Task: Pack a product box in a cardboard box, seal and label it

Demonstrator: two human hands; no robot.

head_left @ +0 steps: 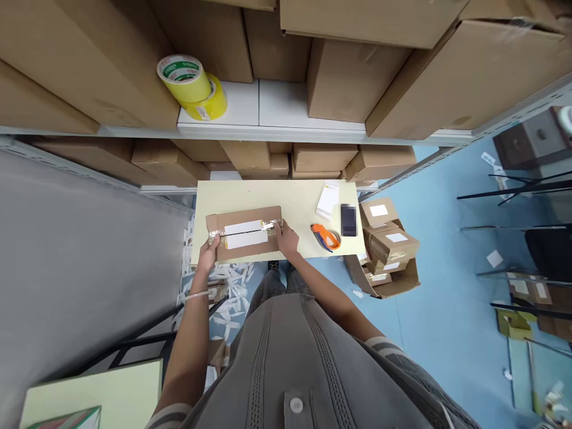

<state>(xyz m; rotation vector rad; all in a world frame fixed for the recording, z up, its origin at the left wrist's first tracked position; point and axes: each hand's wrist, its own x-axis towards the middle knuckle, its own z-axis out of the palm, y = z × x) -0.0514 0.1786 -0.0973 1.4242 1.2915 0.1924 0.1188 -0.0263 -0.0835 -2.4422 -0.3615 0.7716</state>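
Note:
A flat brown cardboard box (244, 251) lies on the pale yellow tabletop (297, 190), slightly tilted in the view. A white label (245, 239) covers the middle of its upper face, and a dark narrow line runs lengthwise across it. Shiny clear tape shows near both ends of the box. My left hand (207, 255) grips the near left corner, thumb on top. At the opposite end, my right hand (287, 239) holds the right edge with its fingers closed around it. An orange-handled tool (328, 237), perhaps a tape dispenser, lies right of my right hand.
A stack of white labels (328, 201) and a dark, blurred rectangular object (348, 220) lie on the table's right side. Yellow tape rolls (192, 86) stand on the shelf among cardboard boxes. An open carton (402, 283) of labelled parcels sits on the floor; paper scraps (235, 286) litter the left.

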